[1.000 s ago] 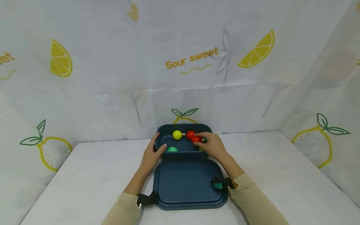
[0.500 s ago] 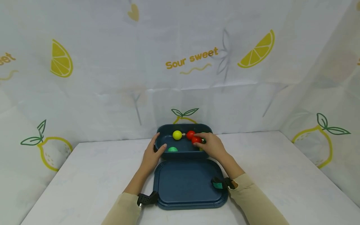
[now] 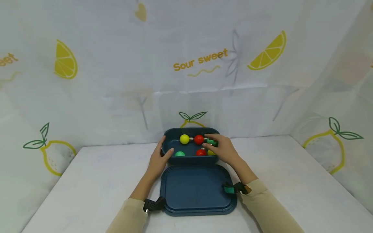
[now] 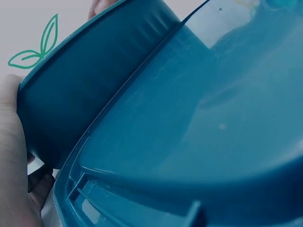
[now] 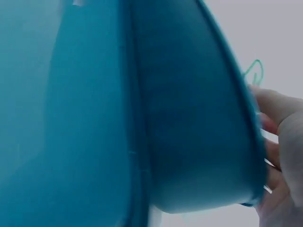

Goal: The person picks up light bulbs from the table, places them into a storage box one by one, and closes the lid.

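Observation:
A dark blue box [image 3: 189, 160] stands at the back of the table, with small coloured light bulbs in it. My left hand [image 3: 157, 161] holds its left end, thumb over the rim and fingers along the outside. My right hand [image 3: 222, 149] is over the right end, fingers spread around a green bulb [image 3: 212, 141] without gripping it. A yellow bulb [image 3: 184, 139] and a red bulb [image 3: 199, 139] lie along the back. Behind the front wall, partly hidden, are another red bulb [image 3: 200, 152], a yellow one [image 3: 211, 153] and a light green one [image 3: 180, 154].
A dark blue lid [image 3: 199, 191] lies flat on the white table [image 3: 110, 181], just in front of the box and between the forearms. Behind the table hangs a white cloth [image 3: 122, 113] with lemon prints.
My right hand has let go of a red bulb, which now lies at the front right of the box. That hand has shifted slightly right; the left still holds the box.

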The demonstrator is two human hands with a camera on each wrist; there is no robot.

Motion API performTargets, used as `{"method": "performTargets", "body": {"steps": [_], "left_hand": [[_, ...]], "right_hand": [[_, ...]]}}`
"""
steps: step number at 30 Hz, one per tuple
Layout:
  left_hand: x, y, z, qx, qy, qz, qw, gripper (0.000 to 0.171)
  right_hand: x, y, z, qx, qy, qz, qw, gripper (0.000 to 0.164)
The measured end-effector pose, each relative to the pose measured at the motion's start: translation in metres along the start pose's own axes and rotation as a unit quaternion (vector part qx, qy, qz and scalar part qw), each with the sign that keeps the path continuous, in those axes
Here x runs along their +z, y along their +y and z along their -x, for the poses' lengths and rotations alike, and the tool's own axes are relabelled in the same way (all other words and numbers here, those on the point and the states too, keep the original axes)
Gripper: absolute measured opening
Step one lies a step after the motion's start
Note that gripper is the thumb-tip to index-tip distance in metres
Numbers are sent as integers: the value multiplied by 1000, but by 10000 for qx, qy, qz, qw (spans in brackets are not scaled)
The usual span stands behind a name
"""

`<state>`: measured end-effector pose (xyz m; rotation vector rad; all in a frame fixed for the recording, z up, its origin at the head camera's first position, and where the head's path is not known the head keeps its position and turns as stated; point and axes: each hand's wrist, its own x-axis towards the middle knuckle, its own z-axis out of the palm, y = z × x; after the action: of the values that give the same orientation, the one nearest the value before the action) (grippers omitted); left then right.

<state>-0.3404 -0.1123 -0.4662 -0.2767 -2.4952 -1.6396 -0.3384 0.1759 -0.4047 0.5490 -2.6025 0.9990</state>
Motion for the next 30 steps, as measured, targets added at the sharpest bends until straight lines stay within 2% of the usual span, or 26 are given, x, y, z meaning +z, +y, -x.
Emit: {"method": "performTargets", "body": {"steps": [4,6,8,11,14,16,19,22,25,30], "left_hand": [[-1,4,-2,-31,1,237,9997,84],[-2,6,-3,6,37,356,9994,81],[-3,8,-3,151,162,702,9973,75],[-6,14,-2,460,550,1315,9887,65],[-12,16,3,716,944,1728,9778,57],[-17,13,8,746,1073,1695,9768,55],[-27,5,16,853,1011,1480,9801,54],[-34,-1,25,1022,731,1136,9855,52],[-42,-5,33,1184,407,660,9899,50],[-51,-11,47,1518,-106,-136,9883,49]], "right_hand": [[-15,2,1,-183,480,-142,9986,45],[-25,2,3,-222,697,-118,9972,44],[-34,1,5,-268,878,-76,9957,43],[-45,1,11,-251,1038,-157,9942,42],[-52,0,20,-114,1101,-544,9924,41],[-54,1,26,25,1150,-861,9896,39],[-54,4,36,142,1240,-1113,9859,38],[-52,11,49,253,1185,-970,9879,40],[-50,18,62,376,961,-728,9920,44],[-42,28,82,372,523,-408,9971,53]]}}
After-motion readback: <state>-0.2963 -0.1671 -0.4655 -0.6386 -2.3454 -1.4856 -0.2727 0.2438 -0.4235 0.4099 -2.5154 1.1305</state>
